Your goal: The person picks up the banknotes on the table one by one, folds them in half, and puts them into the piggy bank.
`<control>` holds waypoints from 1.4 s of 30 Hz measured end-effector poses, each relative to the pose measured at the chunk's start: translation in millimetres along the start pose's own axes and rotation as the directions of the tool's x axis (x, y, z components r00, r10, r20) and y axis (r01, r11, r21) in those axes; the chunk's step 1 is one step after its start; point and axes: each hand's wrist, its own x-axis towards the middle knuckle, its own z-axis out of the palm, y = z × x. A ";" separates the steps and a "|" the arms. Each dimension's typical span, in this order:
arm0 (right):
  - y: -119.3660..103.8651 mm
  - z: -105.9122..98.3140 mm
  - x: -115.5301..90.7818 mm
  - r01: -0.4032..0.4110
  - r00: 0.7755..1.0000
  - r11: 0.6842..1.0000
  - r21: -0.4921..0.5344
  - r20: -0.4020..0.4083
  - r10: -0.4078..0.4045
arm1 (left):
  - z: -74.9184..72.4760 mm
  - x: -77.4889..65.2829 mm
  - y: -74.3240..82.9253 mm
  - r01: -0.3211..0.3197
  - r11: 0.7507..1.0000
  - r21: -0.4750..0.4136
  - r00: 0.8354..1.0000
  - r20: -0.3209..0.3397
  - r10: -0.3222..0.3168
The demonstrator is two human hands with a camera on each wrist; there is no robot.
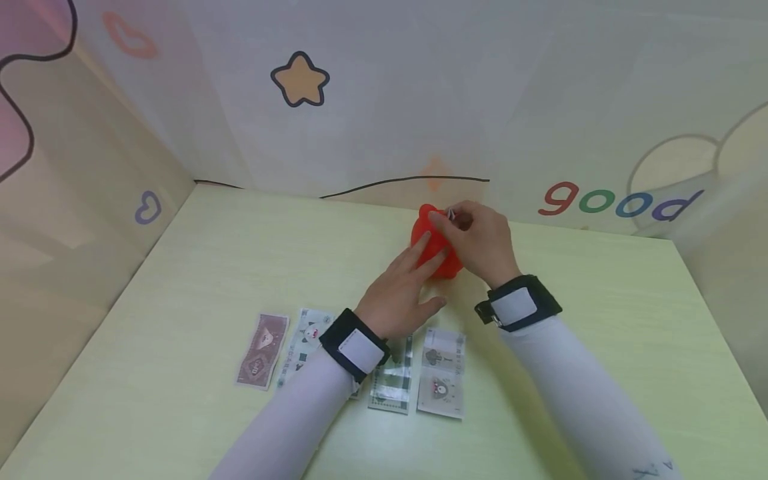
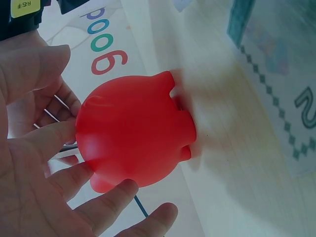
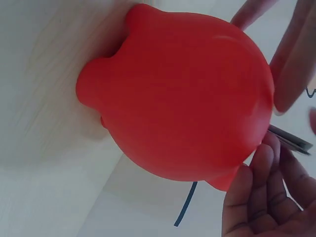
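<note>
Banknotes are lying out; our right hand is pinching paper seemingly part-inserted in the piggy bank, left hand spread.

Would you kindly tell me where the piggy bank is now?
In the head view, the piggy bank stands just right of centre toward the back of the table, left hand on it, right hand alongside.

The pale, grained bench carries a red piggy bank standing on stubby feet towards the back. Nearer the front, in a row, lie a mauve note, a pale blue note, a partly hidden green note and a grey note.
</note>
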 end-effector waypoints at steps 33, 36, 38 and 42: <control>7.8 -3.8 -4.0 -0.014 1.000 0.996 0.091 0.005 0.014 | 0.8 0.4 0.3 0.004 1.000 -0.018 1.000 -0.015 -0.004; 8.7 -2.9 -4.2 -0.009 1.000 0.996 0.093 0.007 0.009 | 0.9 0.5 -0.1 0.005 1.000 -0.025 1.000 -0.013 -0.006; 8.5 -2.6 -4.3 -0.018 1.000 0.995 0.093 0.009 0.017 | 0.7 0.4 -0.3 0.008 1.000 -0.028 1.000 -0.010 -0.008; 8.5 -1.7 -3.0 -0.033 0.999 0.995 0.092 0.008 0.033 | -0.2 0.0 -0.2 0.010 0.999 -0.035 1.000 -0.008 -0.010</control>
